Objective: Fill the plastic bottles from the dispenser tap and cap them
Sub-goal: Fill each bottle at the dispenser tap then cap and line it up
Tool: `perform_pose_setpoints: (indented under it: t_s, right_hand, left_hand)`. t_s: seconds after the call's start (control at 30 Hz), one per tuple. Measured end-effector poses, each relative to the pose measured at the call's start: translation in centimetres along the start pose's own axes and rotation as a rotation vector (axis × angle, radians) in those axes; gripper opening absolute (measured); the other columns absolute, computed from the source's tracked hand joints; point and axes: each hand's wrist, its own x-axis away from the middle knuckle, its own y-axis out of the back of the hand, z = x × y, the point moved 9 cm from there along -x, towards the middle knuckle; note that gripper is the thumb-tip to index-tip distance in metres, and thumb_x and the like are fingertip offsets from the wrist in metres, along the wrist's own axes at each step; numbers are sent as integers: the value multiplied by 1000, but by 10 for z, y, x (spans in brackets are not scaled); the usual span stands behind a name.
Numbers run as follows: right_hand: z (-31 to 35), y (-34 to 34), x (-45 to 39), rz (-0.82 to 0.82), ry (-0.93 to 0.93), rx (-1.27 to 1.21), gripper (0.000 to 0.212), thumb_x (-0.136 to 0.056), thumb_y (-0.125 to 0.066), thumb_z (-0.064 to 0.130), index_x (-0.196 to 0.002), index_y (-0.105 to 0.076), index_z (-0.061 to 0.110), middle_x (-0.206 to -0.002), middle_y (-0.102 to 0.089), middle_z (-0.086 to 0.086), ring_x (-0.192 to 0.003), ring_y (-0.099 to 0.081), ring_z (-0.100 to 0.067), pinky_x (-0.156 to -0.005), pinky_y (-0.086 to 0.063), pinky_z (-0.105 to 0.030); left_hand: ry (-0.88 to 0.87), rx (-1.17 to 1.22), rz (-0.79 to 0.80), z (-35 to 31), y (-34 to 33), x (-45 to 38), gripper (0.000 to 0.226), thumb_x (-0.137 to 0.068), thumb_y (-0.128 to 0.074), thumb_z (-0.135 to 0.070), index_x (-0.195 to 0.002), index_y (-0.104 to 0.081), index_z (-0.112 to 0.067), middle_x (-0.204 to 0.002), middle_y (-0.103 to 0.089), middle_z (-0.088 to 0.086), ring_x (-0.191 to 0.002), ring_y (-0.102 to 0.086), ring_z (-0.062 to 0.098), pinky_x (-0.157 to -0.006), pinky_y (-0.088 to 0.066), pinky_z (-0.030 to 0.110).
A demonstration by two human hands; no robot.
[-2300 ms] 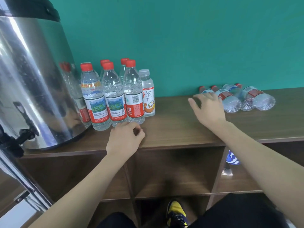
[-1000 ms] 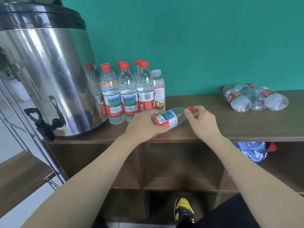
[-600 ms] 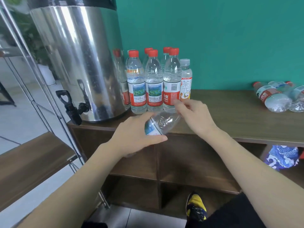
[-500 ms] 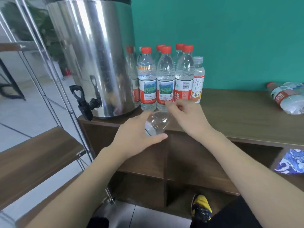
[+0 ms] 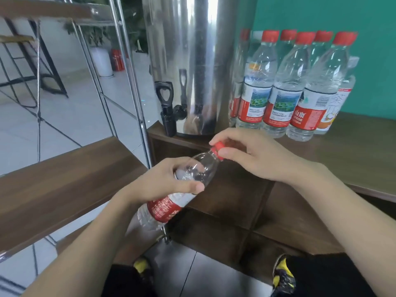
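An empty clear plastic bottle (image 5: 171,207) with a red label lies tilted in front of me, neck up to the right. My left hand (image 5: 162,183) grips its shoulder. My right hand (image 5: 250,155) pinches its red cap (image 5: 216,149) between thumb and fingers. The steel dispenser (image 5: 199,61) stands on the wooden cabinet (image 5: 353,151) above the hands, and its black tap (image 5: 167,108) hangs over the cabinet's left edge. Several capped bottles (image 5: 282,82) with red caps stand upright to the right of the dispenser.
A lower wooden shelf (image 5: 53,185) on a chrome rack (image 5: 132,82) stands to the left, close beside the cabinet. Open cubby compartments lie under the cabinet top. My yellow-and-black shoes (image 5: 282,275) are on the tiled floor below.
My hands lifted the bottle off the cabinet and carried it left toward the tap. The view swung left and closer, and the lying bottles at the right left the frame.
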Motion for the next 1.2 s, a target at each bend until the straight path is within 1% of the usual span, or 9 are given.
perform_pose_setpoints:
  t_s: [0.1,0.23,0.37,0.6,0.7,0.9,1.0,1.1,1.2]
  right_hand:
    - [-2,-2,-1,5,4,-83,26,-97,-66,16,-121,-69,26,-114,-69,11,-104,-63,-4,-91,-47,-14]
    - [-15,4,1,-98,-71,-239,29,-91,-75,15,-117,-70,25,-110,-72,11,-104,-68,-7,-94,-51,-19]
    - [-47,8,7,-260,-225,8,28,-85,-81,28,-109,-67,28,-104,-71,15,-99,-66,-1,-96,-54,-27]
    - [-62,5,8,-232,-404,145,45,-85,-77,47,-122,-59,30,-121,-64,13,-114,-57,-5,-95,-38,-22]
    - [-31,11,-4,-301,-304,191,47,-89,-72,50,-129,-59,29,-121,-60,17,-110,-52,1,-94,-39,-18]
    - [60,22,-68,-445,-23,-2,47,-95,-67,43,-136,-60,20,-120,-66,9,-104,-60,0,-90,-45,-12]
    - [87,24,-89,-454,75,4,24,-98,-66,30,-117,-74,17,-100,-70,6,-85,-58,2,-78,-42,-6]
    - [98,29,-89,-571,200,84,16,-97,-66,21,-102,-80,15,-89,-73,0,-78,-58,-2,-78,-44,-13]
    - [105,21,-78,-635,375,198,17,-96,-67,16,-105,-79,8,-92,-73,-7,-88,-61,-19,-86,-48,-25]
  left_hand:
    - [53,90,47,14,-1,1,36,-82,-81,-30,-114,-67,-19,-98,-74,11,-87,-73,31,-80,-57,42]
    - [69,99,-36,20,1,1,50,-77,-83,-41,-120,-63,-23,-105,-73,6,-96,-73,30,-87,-59,46]
    - [115,101,-159,25,1,3,66,-65,-86,-51,-121,-56,-31,-108,-72,-4,-100,-74,20,-92,-59,42]
    - [230,62,-488,43,13,16,62,-79,-85,-45,-122,-45,-27,-111,-66,-4,-97,-69,15,-83,-58,34]
    - [251,62,-554,48,15,22,66,-81,-82,-47,-127,-40,-24,-114,-61,-6,-97,-65,14,-81,-55,31]
    - [231,59,-648,46,18,27,67,-81,-80,-50,-127,-36,-28,-117,-58,-8,-100,-62,12,-83,-51,31]
    - [177,63,-705,40,24,28,67,-81,-81,-50,-127,-38,-27,-116,-59,-8,-101,-62,12,-83,-50,31]
    - [138,81,-737,39,28,26,68,-78,-84,-50,-126,-42,-28,-116,-62,-8,-102,-64,13,-85,-55,33]
    - [117,90,-746,40,29,24,67,-77,-85,-51,-126,-43,-30,-115,-64,-8,-103,-65,14,-88,-56,35]
